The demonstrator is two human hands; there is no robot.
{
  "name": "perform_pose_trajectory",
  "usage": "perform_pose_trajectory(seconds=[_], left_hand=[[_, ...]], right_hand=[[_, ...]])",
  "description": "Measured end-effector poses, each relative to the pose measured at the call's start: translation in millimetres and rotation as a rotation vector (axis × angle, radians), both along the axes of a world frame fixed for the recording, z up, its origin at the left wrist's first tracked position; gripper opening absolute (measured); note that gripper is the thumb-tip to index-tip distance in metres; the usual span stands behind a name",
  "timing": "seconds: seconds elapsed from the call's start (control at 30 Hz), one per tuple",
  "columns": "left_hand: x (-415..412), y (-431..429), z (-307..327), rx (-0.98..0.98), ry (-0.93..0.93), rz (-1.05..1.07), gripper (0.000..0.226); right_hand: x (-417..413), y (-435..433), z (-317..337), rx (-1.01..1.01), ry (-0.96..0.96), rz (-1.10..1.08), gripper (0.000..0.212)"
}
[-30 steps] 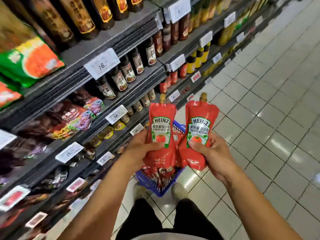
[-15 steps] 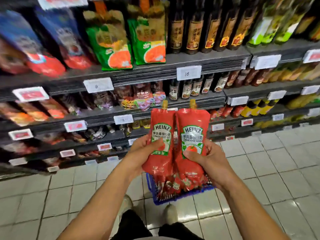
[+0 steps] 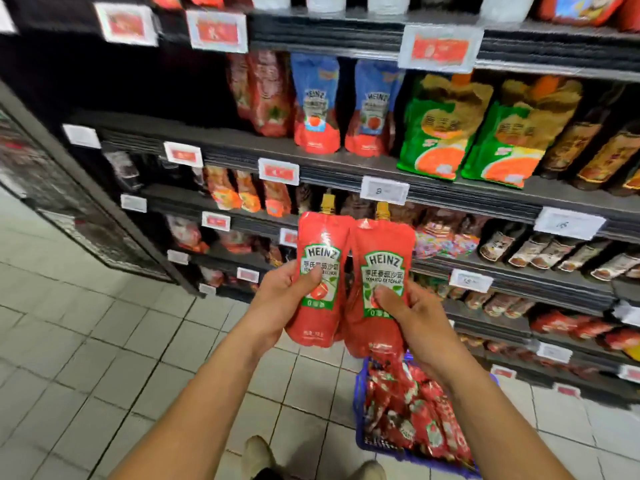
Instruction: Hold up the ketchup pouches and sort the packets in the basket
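I hold two red Heinz tomato ketchup pouches with gold caps upright, side by side, in front of a shop shelf. My left hand grips the left ketchup pouch, thumb across its label. My right hand grips the right ketchup pouch the same way. The two pouches touch along their inner edges. Below my right forearm a blue basket on the floor holds several more red pouches.
Dark shelves run across the view with price tags on their edges. Blue-and-red Heinz pouches and green packets stand on the shelf above. White floor tiles spread to the left. My shoes show at the bottom.
My view has swung left along the aisle to face the shelves. Both hands have kept their grip on the pouches and brought them closer together; the basket now lies to my lower right.
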State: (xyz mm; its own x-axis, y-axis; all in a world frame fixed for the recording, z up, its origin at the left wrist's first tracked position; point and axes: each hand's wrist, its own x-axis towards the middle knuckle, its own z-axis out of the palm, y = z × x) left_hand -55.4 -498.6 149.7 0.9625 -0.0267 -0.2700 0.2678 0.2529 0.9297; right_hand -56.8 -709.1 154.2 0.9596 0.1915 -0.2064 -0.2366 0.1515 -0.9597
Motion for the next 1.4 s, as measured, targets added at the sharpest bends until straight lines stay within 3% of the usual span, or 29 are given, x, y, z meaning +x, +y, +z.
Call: perform_pose_trajectory(seconds=[0.1,0.33,0.6,1.4], left_hand=[[-3.7,52.9,8.3,-0.005,-0.036,0.06,0.026],[-6.5,169.5,33.4,0.051,-0.147,0.16,0.033],[5.8,265.0,81.6,0.078,-0.212,0.211,0.018],[175.6,385.5,206.3,0.124,-0.399,0.283,0.032]], right_hand=[[7.9,52.3,7.9,-0.015,-0.041,0.041,0.016],[25.6,171.4,32.9,-0.061,-0.125,0.157,0.021],[48.1,271.2,76.9,-0.044,-0.259,0.202,0.016],[226.9,402.5,195.9,0.123,-0.427,0.272,0.034]])
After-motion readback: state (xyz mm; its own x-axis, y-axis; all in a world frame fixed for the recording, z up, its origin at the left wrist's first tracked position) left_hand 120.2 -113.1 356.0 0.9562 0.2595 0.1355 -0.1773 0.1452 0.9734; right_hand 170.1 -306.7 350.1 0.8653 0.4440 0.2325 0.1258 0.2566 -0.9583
